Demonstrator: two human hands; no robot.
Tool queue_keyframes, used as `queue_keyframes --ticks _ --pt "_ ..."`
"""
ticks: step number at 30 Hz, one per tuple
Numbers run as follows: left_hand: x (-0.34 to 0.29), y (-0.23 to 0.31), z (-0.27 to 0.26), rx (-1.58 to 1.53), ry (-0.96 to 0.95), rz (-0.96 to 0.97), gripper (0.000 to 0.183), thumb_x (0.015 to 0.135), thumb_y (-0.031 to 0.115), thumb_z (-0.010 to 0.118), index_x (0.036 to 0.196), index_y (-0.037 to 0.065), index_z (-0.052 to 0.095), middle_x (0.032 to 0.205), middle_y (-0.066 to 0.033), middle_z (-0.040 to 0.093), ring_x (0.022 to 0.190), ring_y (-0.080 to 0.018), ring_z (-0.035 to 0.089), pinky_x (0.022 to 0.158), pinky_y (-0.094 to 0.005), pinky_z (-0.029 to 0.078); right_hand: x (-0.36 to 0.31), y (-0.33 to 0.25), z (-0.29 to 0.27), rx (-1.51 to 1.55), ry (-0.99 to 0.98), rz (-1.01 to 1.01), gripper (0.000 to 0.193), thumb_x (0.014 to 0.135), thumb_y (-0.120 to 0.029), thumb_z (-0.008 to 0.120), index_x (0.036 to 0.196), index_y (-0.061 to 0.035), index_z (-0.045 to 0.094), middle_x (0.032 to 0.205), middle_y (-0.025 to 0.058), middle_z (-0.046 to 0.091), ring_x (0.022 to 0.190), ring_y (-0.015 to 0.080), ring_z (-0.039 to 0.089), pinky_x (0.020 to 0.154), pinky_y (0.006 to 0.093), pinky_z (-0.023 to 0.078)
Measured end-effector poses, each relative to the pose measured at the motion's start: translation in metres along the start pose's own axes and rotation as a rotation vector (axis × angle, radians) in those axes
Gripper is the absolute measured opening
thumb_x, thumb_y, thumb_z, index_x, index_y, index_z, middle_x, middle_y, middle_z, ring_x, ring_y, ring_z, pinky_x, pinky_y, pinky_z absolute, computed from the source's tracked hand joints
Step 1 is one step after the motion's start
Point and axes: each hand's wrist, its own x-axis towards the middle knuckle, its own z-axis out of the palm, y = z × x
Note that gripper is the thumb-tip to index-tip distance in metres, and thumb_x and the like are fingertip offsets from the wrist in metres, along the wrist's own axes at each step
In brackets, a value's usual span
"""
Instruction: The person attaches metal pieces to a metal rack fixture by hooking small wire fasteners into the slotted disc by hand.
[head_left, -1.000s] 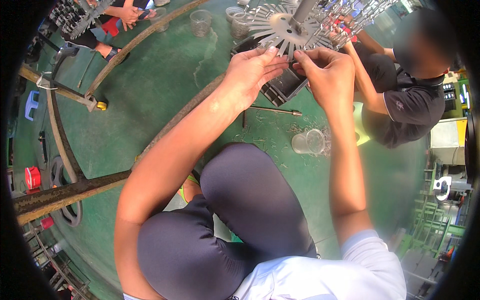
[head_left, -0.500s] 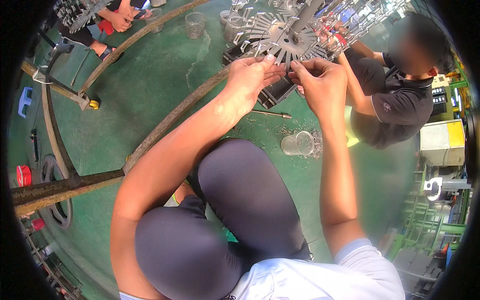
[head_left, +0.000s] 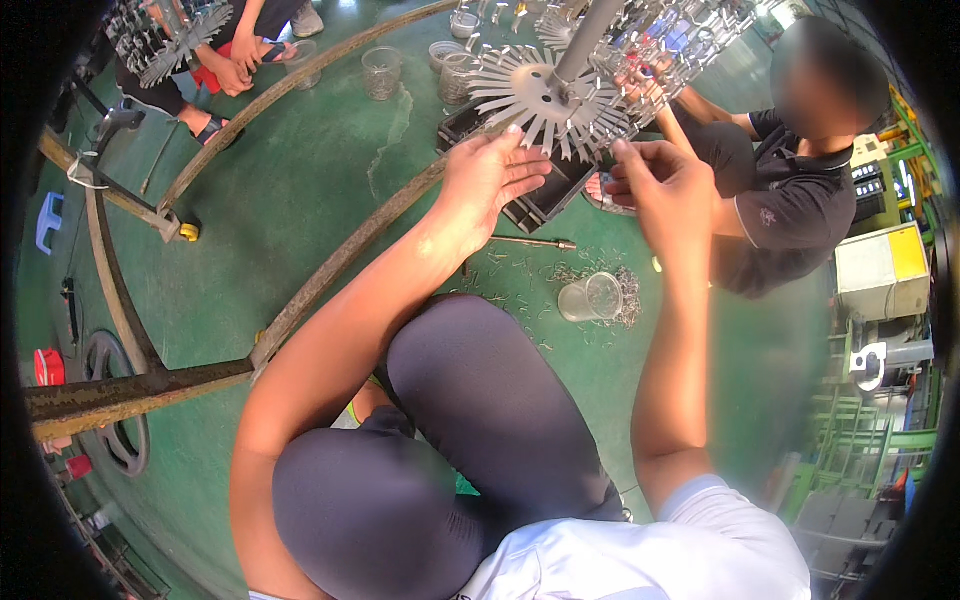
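A grey metal disc [head_left: 518,88] with a fringe of narrow slotted blades stands on an upright post [head_left: 590,40]. My left hand [head_left: 485,182] is at its near edge, palm up, fingers stretched out and the thumb beside the blades. I see nothing certain lying on that palm. To the right of the disc, my right hand [head_left: 668,188] is closed, thumb and curled fingers brought together. Whatever it pinches, if anything, is too small to make out. Below the disc, a black plastic bin [head_left: 548,207] sits partly hidden by the disc and my left hand.
A clear plastic cup [head_left: 590,298] lies tipped among scattered small metal hooks [head_left: 628,302]. Near it is a metal rod [head_left: 532,242]. A curved rusty frame bar [head_left: 345,250] crosses the left. More cups [head_left: 382,75] stand beyond. A co-worker [head_left: 790,200] crouches at the right; another sits far left.
My hands were together at the disc's near edge; the right has moved away to the right. My left has shifted slightly left and down. The whole view has tilted a little.
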Motion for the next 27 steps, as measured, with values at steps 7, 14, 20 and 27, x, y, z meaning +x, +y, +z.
queue_keyframes --ticks 7,14,20,27 --pt "0.007 -0.002 -0.001 -0.008 -0.049 0.017 0.031 0.104 0.024 0.053 0.115 -0.005 0.054 0.115 -0.0265 0.065 0.105 -0.0331 0.067 0.095 -0.0424 0.056 0.014 0.012 0.013 0.050 -0.103 -0.095 0.026 0.089 -0.018 0.074 0.100 0.0056 0.075 0.073 0.0085 0.072 0.064 0.0096 0.067 0.058 0.0230 0.052" --pt "0.005 0.000 0.002 -0.062 -0.065 -0.010 0.030 0.106 0.020 0.049 0.116 -0.008 0.052 0.119 -0.0294 0.062 0.112 -0.0364 0.065 0.099 -0.0446 0.054 0.025 0.012 0.027 0.001 -0.095 -0.083 0.024 0.088 -0.018 0.074 0.093 0.0052 0.076 0.066 0.0087 0.071 0.059 0.0094 0.067 0.056 0.0239 0.051" --pt "0.002 -0.002 0.004 -0.030 -0.081 0.021 0.032 0.106 0.020 0.047 0.119 -0.010 0.051 0.117 -0.0278 0.063 0.112 -0.0340 0.065 0.100 -0.0443 0.054 0.026 0.003 0.027 -0.145 -0.084 -0.117 0.021 0.087 -0.015 0.073 0.086 0.0058 0.074 0.062 0.0101 0.070 0.056 0.0102 0.066 0.053 0.0263 0.049" --pt "0.004 -0.003 0.003 -0.003 -0.034 0.052 0.032 0.106 0.020 0.047 0.119 -0.009 0.053 0.115 -0.0253 0.064 0.110 -0.0310 0.065 0.101 -0.0407 0.052 0.027 0.006 0.032 -0.071 -0.121 -0.120 0.020 0.087 -0.012 0.071 0.083 0.0079 0.072 0.064 0.0113 0.071 0.057 0.0125 0.068 0.054 0.0264 0.051"
